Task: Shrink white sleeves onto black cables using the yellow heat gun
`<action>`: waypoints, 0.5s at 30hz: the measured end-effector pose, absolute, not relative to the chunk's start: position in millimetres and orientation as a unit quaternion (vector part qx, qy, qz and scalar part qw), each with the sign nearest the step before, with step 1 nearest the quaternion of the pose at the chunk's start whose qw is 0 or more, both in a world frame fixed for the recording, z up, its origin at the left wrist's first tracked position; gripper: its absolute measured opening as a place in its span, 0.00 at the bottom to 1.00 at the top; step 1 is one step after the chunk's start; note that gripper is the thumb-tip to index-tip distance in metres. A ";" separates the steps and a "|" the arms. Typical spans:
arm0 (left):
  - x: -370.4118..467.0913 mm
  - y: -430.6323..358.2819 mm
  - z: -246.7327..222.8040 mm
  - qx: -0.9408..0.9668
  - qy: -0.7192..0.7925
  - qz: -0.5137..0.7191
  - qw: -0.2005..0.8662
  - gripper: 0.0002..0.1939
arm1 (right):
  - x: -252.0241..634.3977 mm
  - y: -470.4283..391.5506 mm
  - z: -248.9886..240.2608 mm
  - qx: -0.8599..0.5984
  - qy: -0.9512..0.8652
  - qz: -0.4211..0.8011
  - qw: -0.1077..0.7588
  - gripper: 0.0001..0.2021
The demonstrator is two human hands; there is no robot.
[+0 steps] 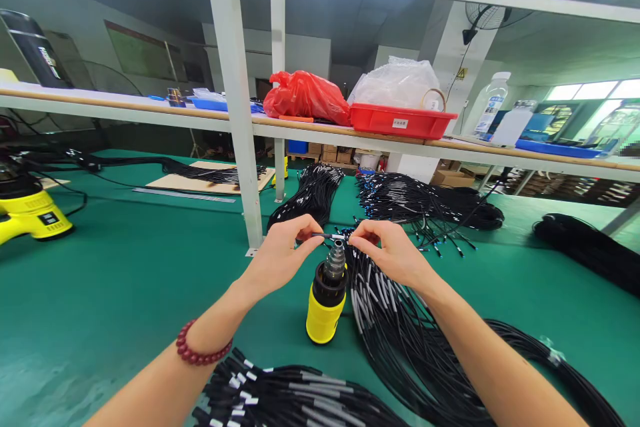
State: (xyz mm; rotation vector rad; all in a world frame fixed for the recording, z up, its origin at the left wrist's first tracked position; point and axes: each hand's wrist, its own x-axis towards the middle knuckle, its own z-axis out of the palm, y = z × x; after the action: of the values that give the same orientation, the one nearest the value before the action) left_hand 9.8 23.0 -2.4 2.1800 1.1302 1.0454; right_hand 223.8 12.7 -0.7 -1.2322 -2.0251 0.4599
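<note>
A thin black cable with a white section is stretched level between my two hands, just above the nozzle of an upright yellow heat gun. My left hand pinches its left end, and a dark red bead bracelet circles that wrist. On the other side, my right hand pinches the cable between thumb and forefinger. Black cables with grey sleeves spread over the green table right of the heat gun. Another bundle with white labels lies at the near edge.
Behind my hands are more cable bundles. A white shelf post rises left of centre. Overhead, the shelf holds a red tray, a red bag and bottles. Another yellow heat gun is at far left.
</note>
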 end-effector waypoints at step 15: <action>6.7 22.0 -4.0 0.805 0.424 0.350 0.223 0.15 | 221.7 10.3 -1.0 -0.466 -0.796 0.190 0.336 0.12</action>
State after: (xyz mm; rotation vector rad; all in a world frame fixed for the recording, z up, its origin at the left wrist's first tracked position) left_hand 6.7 22.0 -4.0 2.2232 1.1709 0.9665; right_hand 221.7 10.3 -1.0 -1.2155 -2.0758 0.4947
